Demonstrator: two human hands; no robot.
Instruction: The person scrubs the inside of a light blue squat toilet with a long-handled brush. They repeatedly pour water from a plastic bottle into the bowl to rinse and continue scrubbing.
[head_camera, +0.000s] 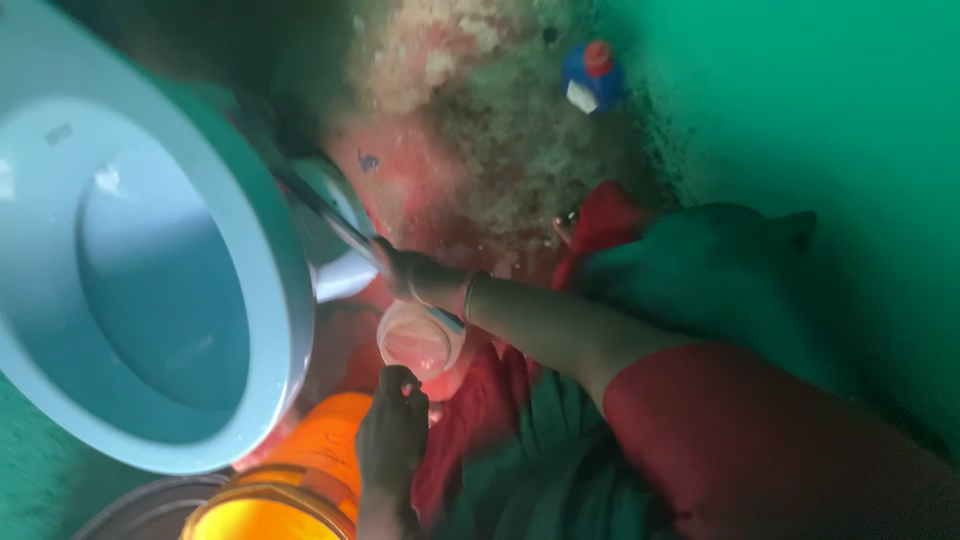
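Observation:
My right hand (408, 272), on a long arm in a red sleeve with a bangle at the wrist, is closed around a thin dark rod (318, 208) that runs up and left beside the pale toilet bowl (150, 260). My left hand (392, 432) comes up from the bottom edge and pinches the rim of a small clear plastic mug (420, 342), which sits just under my right wrist. The far end of the rod is hidden behind the toilet rim.
An orange bucket (300, 480) stands at the bottom, with a grey round container (140, 510) beside it. A blue bottle with a red cap (592, 76) lies on the stained red floor (470, 130). Green walls (820, 110) and my red and green clothing (700, 270) fill the right.

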